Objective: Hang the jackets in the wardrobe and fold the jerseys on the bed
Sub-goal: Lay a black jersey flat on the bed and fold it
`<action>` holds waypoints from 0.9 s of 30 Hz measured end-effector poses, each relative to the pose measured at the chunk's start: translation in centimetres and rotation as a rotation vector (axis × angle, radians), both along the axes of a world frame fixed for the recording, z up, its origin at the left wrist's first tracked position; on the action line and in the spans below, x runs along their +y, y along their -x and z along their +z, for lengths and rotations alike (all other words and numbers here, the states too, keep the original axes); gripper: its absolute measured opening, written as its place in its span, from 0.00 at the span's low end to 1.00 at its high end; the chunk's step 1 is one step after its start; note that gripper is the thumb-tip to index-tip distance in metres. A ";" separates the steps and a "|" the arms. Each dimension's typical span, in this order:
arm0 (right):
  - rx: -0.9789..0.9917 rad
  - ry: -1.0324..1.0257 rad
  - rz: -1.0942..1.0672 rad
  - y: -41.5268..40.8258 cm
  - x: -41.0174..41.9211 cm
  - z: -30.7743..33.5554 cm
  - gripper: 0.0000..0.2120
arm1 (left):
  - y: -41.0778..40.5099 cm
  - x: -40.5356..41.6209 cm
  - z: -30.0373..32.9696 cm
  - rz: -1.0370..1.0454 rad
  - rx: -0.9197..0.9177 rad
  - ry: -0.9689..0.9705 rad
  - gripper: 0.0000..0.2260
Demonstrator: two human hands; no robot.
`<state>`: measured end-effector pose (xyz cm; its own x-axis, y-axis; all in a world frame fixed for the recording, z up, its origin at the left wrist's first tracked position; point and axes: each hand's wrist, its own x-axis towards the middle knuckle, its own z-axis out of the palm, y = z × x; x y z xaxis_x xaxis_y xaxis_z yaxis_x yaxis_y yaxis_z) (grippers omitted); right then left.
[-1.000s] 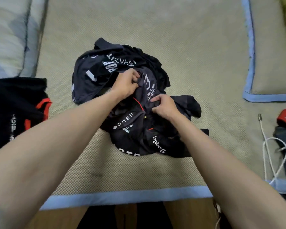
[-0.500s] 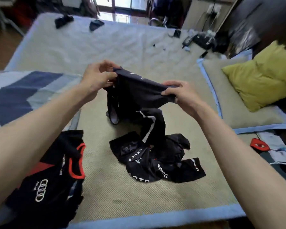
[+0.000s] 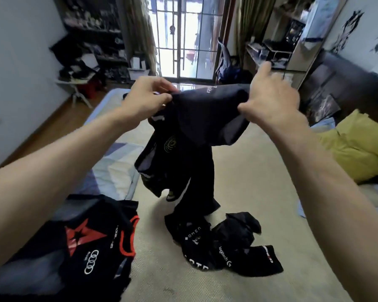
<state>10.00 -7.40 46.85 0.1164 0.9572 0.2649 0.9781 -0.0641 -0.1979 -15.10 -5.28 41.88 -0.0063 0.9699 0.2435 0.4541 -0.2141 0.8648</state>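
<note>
Right now, from the head camera, you hold a dark jersey [image 3: 205, 118] up in front of you, above the bed [image 3: 260, 192]. Your left hand [image 3: 147, 95] pinches one end of the jersey's top edge between thumb and curled fingers. Your right hand [image 3: 271, 95] grips the other end, thumb under the cloth and most fingers curled over it, with the forefinger sticking up and away. Between your hands the top edge runs roughly level, and white lettering shows on it near your right hand. Below that the cloth hangs twisted and bunched; a round gold crest shows on the left side of the hanging part, and a white stripe runs down lower.

The jersey's lower end trails down to the mat, where it meets a crumpled heap of dark cloth [image 3: 225, 249] printed with white logos. Whether that heap is part of the same garment or a separate one, you cannot tell from this view.

At your lower left, a black jersey with a red star and red collar trim [image 3: 100, 243] lies on the bed, apart from the one you hold. A blue and white blanket [image 3: 109, 171] lies beyond it on the left. A yellow pillow [image 3: 356, 147] sits at the right edge of the bed. Behind your hands stands a barred glass door [image 3: 183, 35], bright with daylight.
</note>
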 end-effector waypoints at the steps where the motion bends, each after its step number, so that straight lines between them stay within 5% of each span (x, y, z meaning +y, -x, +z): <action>1: -0.073 -0.048 0.042 1.1 -1.1 0.3 0.40 | -1.0 -0.5 1.2 -0.034 0.024 -0.011 0.10; 3: 0.017 -0.092 0.319 3.7 -2.0 -0.4 0.46 | -2.8 -1.3 3.0 -0.082 0.067 -0.031 0.09; 5: 0.272 0.035 0.561 5.3 -1.7 -2.2 0.38 | -4.1 -2.1 3.9 -0.101 0.087 -0.038 0.09; 9: 0.688 0.261 0.631 4.1 0.4 -5.7 0.12 | -4.7 -3.8 3.8 -0.123 0.046 -0.031 0.09; 12: 0.931 0.342 0.658 2.6 0.3 -5.4 0.11 | -3.3 -5.6 0.6 -0.134 -0.064 0.043 0.17; 15: 1.091 0.372 0.707 1.4 -0.5 -3.3 0.10 | -0.9 -8.2 -5.8 -0.190 0.011 0.339 0.29; 20: 1.148 0.334 0.761 -0.1 -1.9 -0.3 0.09 | 0.0 -10.8 -12.5 -0.250 0.092 0.490 0.03; 27: 0.827 0.149 0.657 -4.5 -1.3 0.5 0.05 | 2.6 -9.5 -9.6 -0.076 -0.223 0.533 0.06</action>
